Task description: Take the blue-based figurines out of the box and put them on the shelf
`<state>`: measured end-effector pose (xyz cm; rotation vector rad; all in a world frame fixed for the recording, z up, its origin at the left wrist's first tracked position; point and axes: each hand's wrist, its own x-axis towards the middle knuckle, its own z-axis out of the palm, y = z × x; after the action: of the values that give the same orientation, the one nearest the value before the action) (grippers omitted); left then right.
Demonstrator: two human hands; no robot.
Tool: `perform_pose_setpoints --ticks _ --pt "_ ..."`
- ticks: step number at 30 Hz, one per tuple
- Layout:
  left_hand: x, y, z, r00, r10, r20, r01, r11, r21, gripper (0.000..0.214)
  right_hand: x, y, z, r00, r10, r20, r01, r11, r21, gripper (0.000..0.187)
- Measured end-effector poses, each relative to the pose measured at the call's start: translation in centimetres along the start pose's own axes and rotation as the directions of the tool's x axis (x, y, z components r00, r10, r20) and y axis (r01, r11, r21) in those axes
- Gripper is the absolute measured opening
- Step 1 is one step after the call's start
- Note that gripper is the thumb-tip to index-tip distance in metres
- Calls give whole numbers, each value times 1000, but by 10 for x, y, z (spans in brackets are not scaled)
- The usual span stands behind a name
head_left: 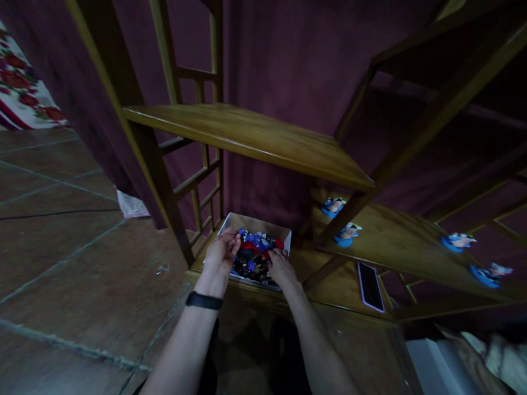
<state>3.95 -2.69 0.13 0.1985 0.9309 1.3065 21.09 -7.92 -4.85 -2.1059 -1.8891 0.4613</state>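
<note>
Brown tiled floor [61, 247] and a wooden shelf unit [247, 134] fill a dimly lit room. Nearest, two bare forearms rise from the bottom centre of the frame, the left one wearing a dark wristband [205, 300]. At the lower right edge sits a pale box [430, 362], partly cut off. Just left of centre, an open white carton [272, 222] stands on the unit's bottom board, holding a jumble of small pieces [251, 251] in red, blue-purple and black, too blurred to make out singly. The left hand [223, 248] is over the carton's left side, fingers loosely bent; whether it grips a piece I cannot tell. The right hand [281, 266] reaches down onto the pieces at the carton's right, fingers curled, its tips hidden enough that I cannot tell if they grip anything. Right of centre, a phone [370, 287] lies on the bottom board. Above it, four small figurines [348, 234] with blue bases stand on a middle shelf. Behind the unit hangs a purple curtain [272, 55], and at the upper left edge shows a white cloth with red flowers [27, 82].
</note>
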Motion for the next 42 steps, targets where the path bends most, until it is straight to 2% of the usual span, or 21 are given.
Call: perform_pose_setpoints --ticks 6,9,11,13,15,18,21,23,26,29,31,33,34,36,38,42 --pt "10 22 -6 999 -42 -18 41 998 -51 22 18 -9 18 994 92 61 -87 993 -79 37" --pt "14 28 -7 998 -55 27 56 997 -49 22 18 -15 23 995 -29 94 26 999 35 36" --pt "16 32 -8 997 -55 48 57 997 -48 22 20 -18 23 985 -154 79 139 976 168 36" --pt "16 34 -8 998 -53 47 55 997 -49 21 27 -17 20 977 -210 34 193 942 274 35" --pt "16 36 -9 998 -52 40 54 997 -51 21 40 -12 16 991 -132 -38 137 951 278 34" --pt "16 37 -9 998 -50 46 52 998 -42 22 56 -6 17 991 65 -113 -48 989 140 34" --pt "15 38 -8 997 -57 56 60 997 -39 21 57 -16 30 991 111 -77 -108 993 38 43" --pt "15 39 -7 995 -74 60 77 996 -48 20 48 -31 40 989 129 -78 -127 991 33 51" --pt "16 40 -6 993 -92 69 95 994 -54 21 30 -55 48 1000 -11 -11 12 998 65 57" --pt "16 41 -6 993 -82 88 86 996 -39 22 21 -63 43 984 -169 54 161 979 127 45" --pt "15 42 -6 995 -81 62 83 996 -27 22 24 -58 34 976 -204 79 187 965 186 34" --pt "14 43 -5 996 -88 15 89 996 -22 21 33 -45 23 987 -152 60 135 966 219 32" --pt "14 44 -4 996 -91 -3 91 996 -23 21 39 -36 19 997 -77 19 71 975 210 34" --pt "14 44 -3 996 -88 -14 88 996 -22 21 51 -19 11 995 74 -72 -64 989 130 35" --pt "14 44 -3 997 -81 -12 81 997 -17 21 60 -5 10 981 167 -97 -164 986 41 33" --pt "17 44 -5 996 -89 12 89 996 -13 20 65 4 22 982 183 -44 -184 982 -35 31"
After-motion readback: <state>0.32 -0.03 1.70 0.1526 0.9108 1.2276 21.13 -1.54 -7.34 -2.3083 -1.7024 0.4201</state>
